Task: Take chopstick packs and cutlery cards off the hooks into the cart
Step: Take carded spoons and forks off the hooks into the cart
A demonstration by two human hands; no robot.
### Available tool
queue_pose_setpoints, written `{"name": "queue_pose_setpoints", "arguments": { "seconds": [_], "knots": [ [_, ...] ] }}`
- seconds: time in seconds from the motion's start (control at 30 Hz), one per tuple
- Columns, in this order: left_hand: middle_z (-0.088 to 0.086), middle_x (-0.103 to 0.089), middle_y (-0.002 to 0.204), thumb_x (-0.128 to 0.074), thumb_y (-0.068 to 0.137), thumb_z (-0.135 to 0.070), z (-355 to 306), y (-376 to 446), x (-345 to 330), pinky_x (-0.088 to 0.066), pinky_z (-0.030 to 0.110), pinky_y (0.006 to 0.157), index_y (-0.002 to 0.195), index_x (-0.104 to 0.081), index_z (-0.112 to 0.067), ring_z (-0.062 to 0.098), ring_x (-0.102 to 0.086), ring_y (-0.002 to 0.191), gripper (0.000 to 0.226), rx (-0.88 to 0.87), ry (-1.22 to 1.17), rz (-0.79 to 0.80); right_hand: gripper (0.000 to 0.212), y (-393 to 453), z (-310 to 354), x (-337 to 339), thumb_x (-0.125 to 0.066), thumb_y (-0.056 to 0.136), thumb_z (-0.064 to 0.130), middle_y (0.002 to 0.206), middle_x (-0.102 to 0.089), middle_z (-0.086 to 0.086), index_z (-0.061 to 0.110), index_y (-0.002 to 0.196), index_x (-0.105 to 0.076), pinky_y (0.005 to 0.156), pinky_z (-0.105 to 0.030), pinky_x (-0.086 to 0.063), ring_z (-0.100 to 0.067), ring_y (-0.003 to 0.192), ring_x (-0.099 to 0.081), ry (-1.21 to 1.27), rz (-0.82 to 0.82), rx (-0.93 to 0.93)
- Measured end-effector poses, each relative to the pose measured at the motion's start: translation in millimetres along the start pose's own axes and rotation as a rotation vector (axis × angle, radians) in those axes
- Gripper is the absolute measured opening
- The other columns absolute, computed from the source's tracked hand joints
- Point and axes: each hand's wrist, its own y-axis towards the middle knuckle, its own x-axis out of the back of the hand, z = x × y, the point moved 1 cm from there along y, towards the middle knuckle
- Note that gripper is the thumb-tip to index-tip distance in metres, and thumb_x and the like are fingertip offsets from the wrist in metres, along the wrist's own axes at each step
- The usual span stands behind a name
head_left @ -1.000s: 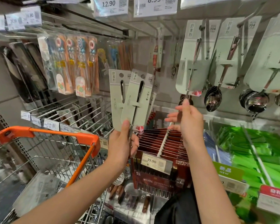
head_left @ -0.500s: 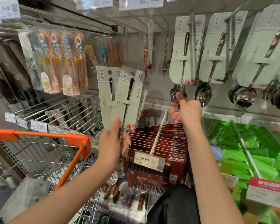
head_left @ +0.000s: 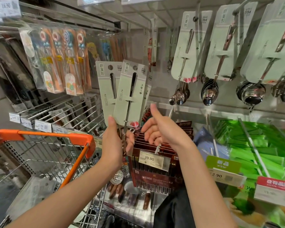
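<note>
At the near left, your cart (head_left: 44, 137) holds a flat pack, too blurred to name. Your left hand (head_left: 115, 143) pinches the fanned cutlery cards (head_left: 122, 94) by their lower ends, upright above the fingers. Your right hand (head_left: 161, 130), just right, hangs relaxed, thumb up, holding nothing.

"39.90" on price tag (head_left: 151, 158)

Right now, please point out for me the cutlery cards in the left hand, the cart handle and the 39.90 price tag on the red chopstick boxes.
cutlery cards (head_left: 130, 97): head view, face of the front card.
cart handle (head_left: 56, 134): head view, orange top bar.
39.90 price tag (head_left: 150, 159): head view, middle of the label.
</note>
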Motion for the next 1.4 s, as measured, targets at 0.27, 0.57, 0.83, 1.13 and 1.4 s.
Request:
{"name": "queue_pose_setpoints", "arguments": {
  "seconds": [0.27,0.57,0.83,1.13,1.4],
  "knots": [
    [0.012,-0.045,0.039,-0.031,0.090,-0.062,-5.8,-3.0,5.6,-0.034,0.025,0.040,0.054,-0.053,-0.001,0.020,-0.038,0.032,0.074,-0.032,0.110,-0.049,0.037,1.1,-0.9,-19.3,-0.060,0.090,0.041,0.056,-0.062,0.002,0.010,0.070,-0.064,0.043,-0.017,-0.043,-0.008,0.045,-0.055,-0.104,0.012,0.197],
    [0.012,-0.072,0.069,-0.038,0.101,-0.042,-5.9,2.9,8.1,-0.045,0.024,0.035,0.092,-0.066,-0.009,0.021,-0.064,0.048,0.044,-0.001,-0.044,-0.121,0.024,1.1,3.5,-22.9,-0.051,0.098,0.025,0.082,-0.072,-0.011,0.007,0.088,-0.063,0.053,-0.024,-0.056,-0.015,0.068,-0.070,0.137,-0.208,0.276],
    [0.007,-0.058,0.047,-0.037,0.099,-0.048,-3.6,3.0,9.1,-0.040,0.029,0.053,0.060,-0.066,-0.007,0.014,-0.042,0.032,0.064,-0.009,0.029,-0.137,0.026,-12.9,20.3,-9.4,-0.039,0.102,0.026,0.073,-0.072,0.001,0.013,0.087,-0.056,0.051,-0.021,-0.050,-0.018,0.063,-0.068,0.202,-0.534,0.513],
    [0.007,-0.049,0.039,-0.037,0.097,-0.054,1.8,2.4,8.7,-0.039,0.032,0.061,0.053,-0.068,-0.012,0.019,-0.040,0.037,0.068,-0.009,0.060,-0.113,0.031,-31.2,34.2,24.1,-0.041,0.102,0.025,0.054,-0.060,0.005,0.020,0.073,-0.051,0.058,-0.024,-0.050,-0.010,0.056,-0.059,0.191,-0.754,0.673],
    [0.005,-0.045,0.035,-0.035,0.097,-0.050,0.1,-0.6,7.2,-0.040,0.025,0.069,0.062,-0.065,-0.001,0.015,-0.044,0.033,0.068,-0.009,0.069,-0.120,0.034,-24.0,27.7,28.1,-0.042,0.102,0.028,0.053,-0.060,0.007,0.022,0.069,-0.048,0.061,-0.031,-0.051,-0.009,0.053,-0.057,0.188,-0.907,0.651]
  ]
}}
